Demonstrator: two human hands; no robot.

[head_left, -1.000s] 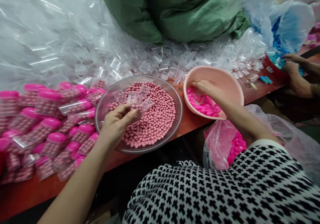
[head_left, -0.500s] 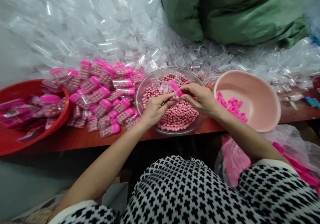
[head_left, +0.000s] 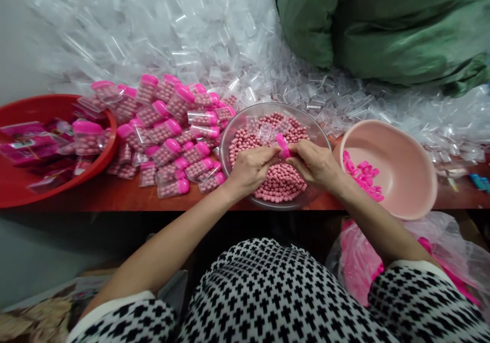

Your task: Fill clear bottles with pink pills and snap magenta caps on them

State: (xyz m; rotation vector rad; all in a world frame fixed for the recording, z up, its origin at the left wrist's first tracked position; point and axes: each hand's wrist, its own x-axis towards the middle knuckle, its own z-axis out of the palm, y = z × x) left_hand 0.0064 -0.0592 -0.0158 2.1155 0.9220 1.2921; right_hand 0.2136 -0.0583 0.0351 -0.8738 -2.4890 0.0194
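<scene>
Lots of small clear plastic jars [head_left: 168, 42] fill the frame's top, and a red table [head_left: 130, 197] runs below. In the middle, over a round see-through bowl [head_left: 317, 128] of small pink beads [head_left: 279, 185], the right hand [head_left: 317, 165] pinches a bright pink plastic cap [head_left: 283, 145]. The left hand [head_left: 249, 170] pinches right beside it, likely on a jar its fingers hide. That cap looks light, hard and slippery, so hold its sides. One second ago, the right hand was inside the peach plastic bowl [head_left: 401, 169] at right.
</scene>
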